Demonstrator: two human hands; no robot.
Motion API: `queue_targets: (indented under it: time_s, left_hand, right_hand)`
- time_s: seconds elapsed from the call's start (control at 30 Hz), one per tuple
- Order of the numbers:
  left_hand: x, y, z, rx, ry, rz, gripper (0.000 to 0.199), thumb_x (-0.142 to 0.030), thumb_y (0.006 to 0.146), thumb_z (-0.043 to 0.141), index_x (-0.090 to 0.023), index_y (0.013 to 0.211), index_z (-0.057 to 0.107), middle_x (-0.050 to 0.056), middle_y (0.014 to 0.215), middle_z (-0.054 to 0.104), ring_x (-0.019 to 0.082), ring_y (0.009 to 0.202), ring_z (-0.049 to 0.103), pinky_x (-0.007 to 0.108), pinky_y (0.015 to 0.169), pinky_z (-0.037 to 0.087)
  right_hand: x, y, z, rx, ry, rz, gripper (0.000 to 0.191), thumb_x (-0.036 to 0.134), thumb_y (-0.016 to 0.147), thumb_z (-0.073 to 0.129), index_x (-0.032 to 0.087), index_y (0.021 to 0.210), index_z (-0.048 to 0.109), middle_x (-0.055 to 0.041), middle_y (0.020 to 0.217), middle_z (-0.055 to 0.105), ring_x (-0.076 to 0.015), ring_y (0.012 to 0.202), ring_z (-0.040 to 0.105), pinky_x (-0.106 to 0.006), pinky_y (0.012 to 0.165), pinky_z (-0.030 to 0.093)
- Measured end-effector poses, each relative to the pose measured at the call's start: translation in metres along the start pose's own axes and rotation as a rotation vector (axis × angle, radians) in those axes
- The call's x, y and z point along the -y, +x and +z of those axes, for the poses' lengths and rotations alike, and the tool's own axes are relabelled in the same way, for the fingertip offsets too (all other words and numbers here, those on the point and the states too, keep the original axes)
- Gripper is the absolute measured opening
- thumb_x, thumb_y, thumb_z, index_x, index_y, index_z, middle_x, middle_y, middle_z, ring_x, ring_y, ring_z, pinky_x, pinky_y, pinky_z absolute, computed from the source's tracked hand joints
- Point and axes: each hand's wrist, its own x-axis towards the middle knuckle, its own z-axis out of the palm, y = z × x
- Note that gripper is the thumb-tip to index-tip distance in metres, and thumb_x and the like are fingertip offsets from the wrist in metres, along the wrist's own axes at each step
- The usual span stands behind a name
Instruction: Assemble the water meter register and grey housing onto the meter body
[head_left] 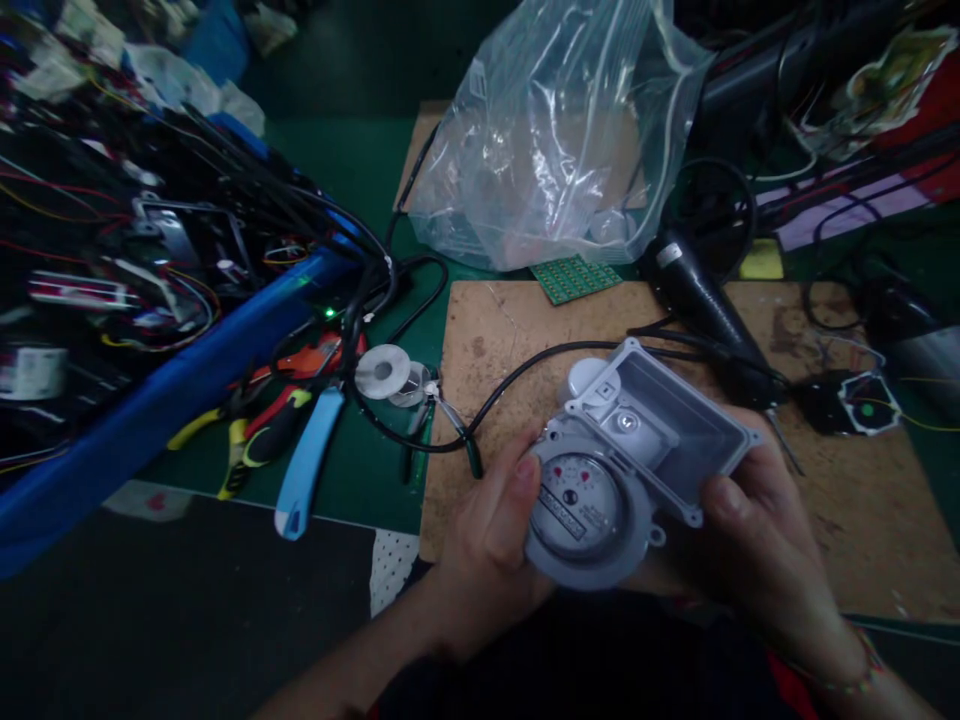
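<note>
A grey plastic water meter [592, 545] is held up over the near part of the brown board. Its round dial shows on the left, and an open rectangular box is joined to it on the right. My left hand [495, 520] grips the dial side, thumb on the rim. My right hand [772, 530] is closed on the box's outer corner, with the thumb along its edge. A black cable [517, 375] runs behind the meter across the board. The undersides of the meter and most of my fingers are hidden.
The brown board [480, 320] lies on a green mat. A clear plastic bag [555, 130], a green circuit board [574, 280] and a black cylindrical tool [705, 310] sit beyond. Pliers [277, 425], a blue-handled cutter [311, 460] and solder spool [382, 371] lie left, beside a blue bin [172, 400] of wired parts.
</note>
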Motion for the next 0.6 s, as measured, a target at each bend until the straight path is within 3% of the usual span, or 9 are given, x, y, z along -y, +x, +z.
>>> queue_targets:
  time_s: [0.1, 0.3, 0.4, 0.5, 0.6]
  left_hand:
    - [-0.003, 0.002, -0.002, 0.004, 0.051, 0.142, 0.113, -0.023, 0.075, 0.086, -0.031, 0.16, 0.012, 0.016, 0.15, 0.052, 0.037, 0.129, 0.061, 0.054, 0.098, 0.062]
    - [-0.008, 0.009, 0.001, -0.111, 0.202, 0.255, 0.108, -0.028, 0.076, 0.086, -0.017, 0.158, 0.016, 0.021, 0.135, 0.06, 0.032, 0.119, 0.067, 0.045, 0.093, 0.063]
    - [-0.01, 0.012, 0.005, -0.185, 0.276, 0.265, 0.108, -0.041, 0.072, 0.088, -0.015, 0.155, 0.023, 0.021, 0.129, 0.063, 0.032, 0.111, 0.07, 0.043, 0.087, 0.064]
    - [-0.013, 0.013, 0.006, -0.193, 0.267, 0.229, 0.107, -0.041, 0.07, 0.089, -0.017, 0.152, 0.026, 0.021, 0.131, 0.061, 0.033, 0.112, 0.07, 0.043, 0.087, 0.063]
    - [-0.016, 0.015, 0.002, -0.147, 0.21, 0.147, 0.104, -0.035, 0.068, 0.09, -0.019, 0.15, 0.028, 0.019, 0.135, 0.059, 0.033, 0.116, 0.068, 0.044, 0.09, 0.061]
  right_hand:
    - [-0.002, 0.001, 0.002, -0.006, 0.039, -0.009, 0.042, 0.049, 0.089, 0.072, 0.033, 0.126, 0.06, -0.0044, 0.13, 0.062, -0.0259, 0.119, 0.062, -0.041, 0.104, 0.053]
    - [-0.006, 0.009, 0.009, 0.0, 0.057, -0.128, 0.04, 0.045, 0.09, 0.073, 0.029, 0.124, 0.061, -0.0035, 0.124, 0.065, -0.0205, 0.116, 0.063, -0.034, 0.102, 0.054]
    - [-0.003, 0.011, 0.013, 0.015, 0.045, -0.174, 0.042, 0.046, 0.091, 0.071, 0.026, 0.126, 0.059, -0.0055, 0.13, 0.063, -0.0195, 0.119, 0.062, -0.035, 0.107, 0.052]
    - [0.001, 0.005, 0.012, 0.013, 0.027, -0.173, 0.053, 0.047, 0.093, 0.068, 0.027, 0.138, 0.049, -0.0094, 0.143, 0.055, -0.0223, 0.124, 0.06, -0.039, 0.103, 0.056]
    - [0.0, -0.011, 0.001, -0.136, -0.014, -0.212, 0.063, 0.05, 0.09, 0.069, 0.027, 0.143, 0.044, -0.0121, 0.145, 0.049, -0.0247, 0.121, 0.061, -0.037, 0.09, 0.063]
